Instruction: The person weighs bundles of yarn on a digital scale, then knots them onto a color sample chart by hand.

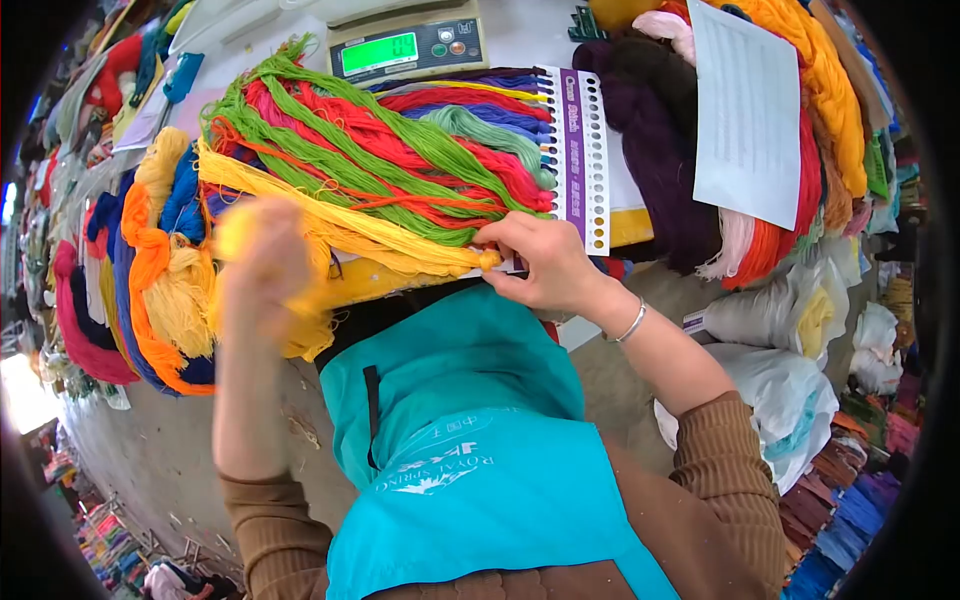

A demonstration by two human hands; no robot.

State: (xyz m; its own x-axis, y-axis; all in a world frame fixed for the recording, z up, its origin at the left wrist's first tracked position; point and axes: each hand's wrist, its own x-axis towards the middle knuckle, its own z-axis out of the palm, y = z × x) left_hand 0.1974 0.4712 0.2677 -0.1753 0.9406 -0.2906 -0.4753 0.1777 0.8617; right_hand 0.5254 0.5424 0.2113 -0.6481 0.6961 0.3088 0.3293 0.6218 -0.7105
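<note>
My right hand [540, 265] pinches the end of a yellow thread bundle [350, 235] at the lower edge of a white punched thread card [585, 160] with a purple strip. Green, red, blue and yellow skeins [380, 140] hang from the card's holes and fan out to the left. My left hand [262, 265], blurred by motion, grips the other end of the yellow thread bundle near a heap of yellow and orange yarn [170, 290]. A teal apron [470, 450] covers my front.
A digital scale [405, 45] with a green display stands behind the card. Purple, orange and pink yarn hanks [680, 150] with a paper sheet [750, 110] on them lie at the right. Plastic bags [790, 390] of yarn sit lower right. More coloured skeins [90, 300] pile up at the left.
</note>
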